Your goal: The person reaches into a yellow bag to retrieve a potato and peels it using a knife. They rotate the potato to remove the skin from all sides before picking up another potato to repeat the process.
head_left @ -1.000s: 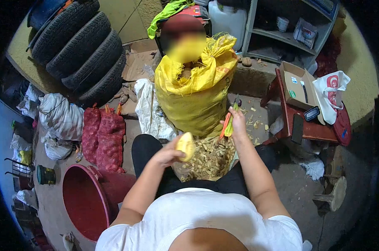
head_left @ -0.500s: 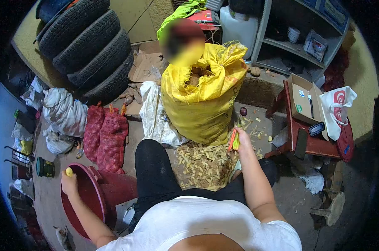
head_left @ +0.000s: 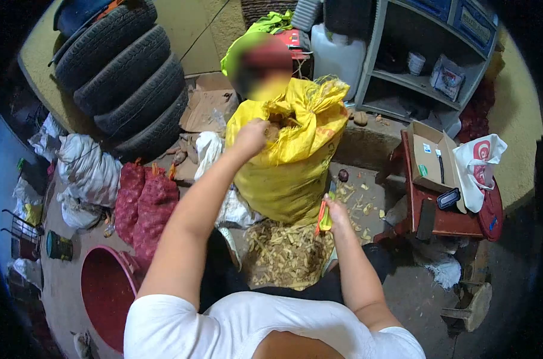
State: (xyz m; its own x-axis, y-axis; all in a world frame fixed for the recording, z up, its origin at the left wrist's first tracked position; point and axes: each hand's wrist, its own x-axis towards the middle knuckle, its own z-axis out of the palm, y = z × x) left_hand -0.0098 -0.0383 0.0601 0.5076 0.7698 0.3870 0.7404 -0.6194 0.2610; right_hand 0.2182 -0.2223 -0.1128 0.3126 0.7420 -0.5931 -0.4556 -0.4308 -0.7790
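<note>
My left hand (head_left: pixel 252 139) is at the mouth of the full yellow woven sack (head_left: pixel 280 188), its back toward me. Its fingers point down into the opening and are hidden, so their hold cannot be made out. Brown, earthy-looking contents (head_left: pixel 275 130) show just beside it. To the right of the sack, my right hand (head_left: pixel 337 212) is closed around an orange and yellow-green peeler (head_left: pixel 324 216). Below the peeler, pale peelings (head_left: pixel 283 254) lie in a heap on the floor between my feet.
A tilted red bin (head_left: pixel 110 293) stands at my left, near red mesh sacks (head_left: pixel 155 206). Stacked tires (head_left: pixel 125 72) rise behind them. On my right, a red stool (head_left: pixel 451 218) carries an open cardboard box (head_left: pixel 430 158). Grey shelves (head_left: pixel 424 84) stand behind.
My left hand has moved from the red bin's rim, where it held a pale peeled potato, up to the sack's mouth. That potato is out of sight. My right hand still holds the peeler, slightly lower.
</note>
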